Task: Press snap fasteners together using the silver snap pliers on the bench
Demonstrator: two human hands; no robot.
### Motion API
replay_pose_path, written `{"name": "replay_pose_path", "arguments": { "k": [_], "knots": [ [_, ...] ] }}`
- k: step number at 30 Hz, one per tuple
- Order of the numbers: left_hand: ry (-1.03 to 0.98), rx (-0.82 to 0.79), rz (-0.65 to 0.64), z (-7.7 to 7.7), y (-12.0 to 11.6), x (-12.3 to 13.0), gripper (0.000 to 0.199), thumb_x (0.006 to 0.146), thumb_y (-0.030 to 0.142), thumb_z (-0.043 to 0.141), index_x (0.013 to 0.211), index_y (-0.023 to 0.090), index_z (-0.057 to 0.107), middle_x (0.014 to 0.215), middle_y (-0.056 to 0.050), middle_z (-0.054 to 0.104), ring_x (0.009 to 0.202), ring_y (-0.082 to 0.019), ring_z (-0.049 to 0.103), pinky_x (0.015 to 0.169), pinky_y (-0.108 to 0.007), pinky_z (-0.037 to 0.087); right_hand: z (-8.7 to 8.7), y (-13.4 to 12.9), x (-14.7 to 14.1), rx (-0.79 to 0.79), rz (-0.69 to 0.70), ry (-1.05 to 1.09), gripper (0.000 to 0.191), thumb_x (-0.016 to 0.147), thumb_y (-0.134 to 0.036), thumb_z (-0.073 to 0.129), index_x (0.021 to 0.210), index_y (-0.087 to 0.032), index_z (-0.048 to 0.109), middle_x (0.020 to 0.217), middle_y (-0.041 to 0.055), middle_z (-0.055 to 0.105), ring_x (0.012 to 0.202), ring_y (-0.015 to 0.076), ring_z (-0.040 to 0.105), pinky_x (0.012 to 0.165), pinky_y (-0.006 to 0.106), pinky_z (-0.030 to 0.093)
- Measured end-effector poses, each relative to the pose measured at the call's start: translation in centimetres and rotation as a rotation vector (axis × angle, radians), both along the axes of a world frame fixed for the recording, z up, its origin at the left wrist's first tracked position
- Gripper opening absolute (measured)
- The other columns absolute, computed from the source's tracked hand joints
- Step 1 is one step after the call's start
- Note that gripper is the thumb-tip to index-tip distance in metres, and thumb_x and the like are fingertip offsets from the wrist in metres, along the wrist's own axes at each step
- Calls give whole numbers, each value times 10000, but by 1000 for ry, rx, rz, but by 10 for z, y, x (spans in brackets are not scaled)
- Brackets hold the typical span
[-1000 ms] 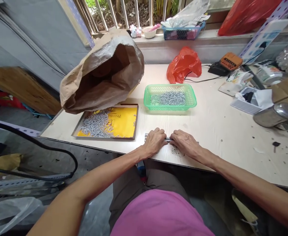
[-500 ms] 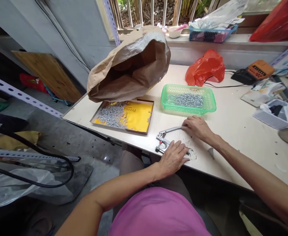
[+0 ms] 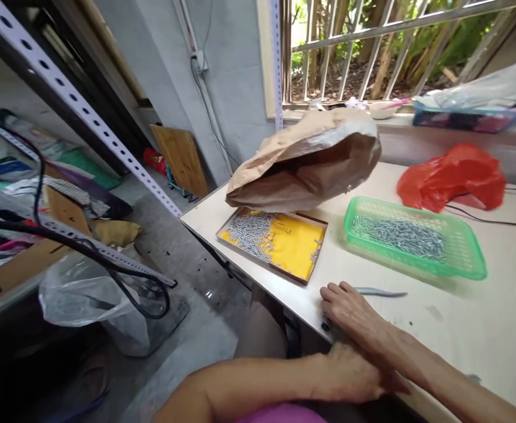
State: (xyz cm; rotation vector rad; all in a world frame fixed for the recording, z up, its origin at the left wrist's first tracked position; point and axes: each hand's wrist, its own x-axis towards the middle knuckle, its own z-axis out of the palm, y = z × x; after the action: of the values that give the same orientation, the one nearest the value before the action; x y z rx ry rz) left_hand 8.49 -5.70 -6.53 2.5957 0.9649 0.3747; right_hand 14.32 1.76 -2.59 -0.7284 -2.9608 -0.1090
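The step in hand looks to be the handling of a grey tool [image 3: 381, 292] on the desk [image 3: 461, 329], near its front edge. The right hand [image 3: 346, 305] lies over the tool with its fingers bent and side by side, hiding all but a slim, smooth, slightly curved bar; I cannot tell whether it is clamped on it or only resting there. A small dark knob [image 3: 325, 325] shows below the fingers, perhaps part of the same tool. The left hand [image 3: 350, 367] is blurred and partly behind the right forearm at the desk edge, so whether its fingers are apart or together cannot be told. In my judgement, the next move calls for a sure hold on the slim bar and for the crossed arms to come clear of each other. Just beyond the right hand, a shallow brown-walled tray [image 3: 280, 268] has a flat yellow lining [image 3: 291, 247] and a heap of small, shiny metal pieces [image 3: 249, 232] at its left, with a few along the right wall. A translucent green plastic basket [image 3: 478, 258], rectangular and perforated, holds a spread of similar slender pieces. Behind the tray slumps a creased brown paper sack [image 3: 280, 153] with a wide mouth; behind the basket lies a thin, crumpled red plastic bag [image 3: 454, 176].
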Motion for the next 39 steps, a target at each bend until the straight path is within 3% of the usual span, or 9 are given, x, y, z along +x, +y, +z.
{"name": "replay_pose_path", "arguments": {
  "k": [3,7,10,13,18,22,26,32,39],
  "knots": [
    [13,62,-64,14,0,-1,480,952,428,381,1274,100,519,1311,-117,541,1245,-258,438,984,-341,399,11,5,2,-87,-20,137,136,821,-159,544,701,-211,576,753,23,596,726,172,537,671,318,370],
    [-69,171,-86,47,11,-34,305,947,287,409,1140,140,593,1135,-79,622,1135,-203,493,987,-288,384,60,33,31,-37,-265,520,126,874,-325,516,888,-216,576,856,26,611,735,156,555,705,310,409],
    [3,193,297,70,44,-91,220,911,155,436,936,157,654,898,-63,634,873,-177,535,815,-296,442,84,74,77,160,-605,575,273,883,-485,464,917,-244,587,892,75,613,717,196,555,644,352,404],
    [209,180,760,81,89,-153,288,931,166,401,866,152,681,854,-100,607,880,-224,502,726,-339,443,77,104,124,163,-870,341,450,879,-602,338,1007,-271,614,968,184,610,703,262,549,498,386,315],
    [352,118,825,69,136,-204,271,909,169,442,812,115,689,912,-133,609,981,-252,475,765,-351,441,33,63,138,-43,-715,335,490,868,-600,363,1251,-328,500,1066,170,595,784,303,592,604,458,448],
    [433,60,789,58,145,-208,243,879,108,448,844,68,684,957,-167,626,1026,-262,478,790,-345,439,0,-16,117,-340,-543,383,342,881,-501,433,1136,-317,567,1073,91,613,905,259,631,768,417,519],
    [433,15,770,63,154,-209,228,848,86,455,850,59,681,952,-172,635,1012,-255,500,812,-337,437,-21,-64,109,-450,-621,318,363,915,-467,377,1176,-291,558,1040,83,595,853,222,642,699,361,531],
    [113,-33,715,98,130,-167,215,840,205,499,871,123,695,911,-111,665,905,-205,574,799,-294,442,-18,-75,102,-338,-690,226,347,962,-370,278,1097,-264,579,913,49,556,715,170,600,550,294,455],
    [-347,-774,733,83,52,-89,255,746,342,597,830,116,680,574,29,544,443,-53,399,430,-182,306,-13,-72,97,-292,-694,186,316,953,-272,286,1023,-240,592,887,53,545,709,149,556,552,254,391]
  ]
}}
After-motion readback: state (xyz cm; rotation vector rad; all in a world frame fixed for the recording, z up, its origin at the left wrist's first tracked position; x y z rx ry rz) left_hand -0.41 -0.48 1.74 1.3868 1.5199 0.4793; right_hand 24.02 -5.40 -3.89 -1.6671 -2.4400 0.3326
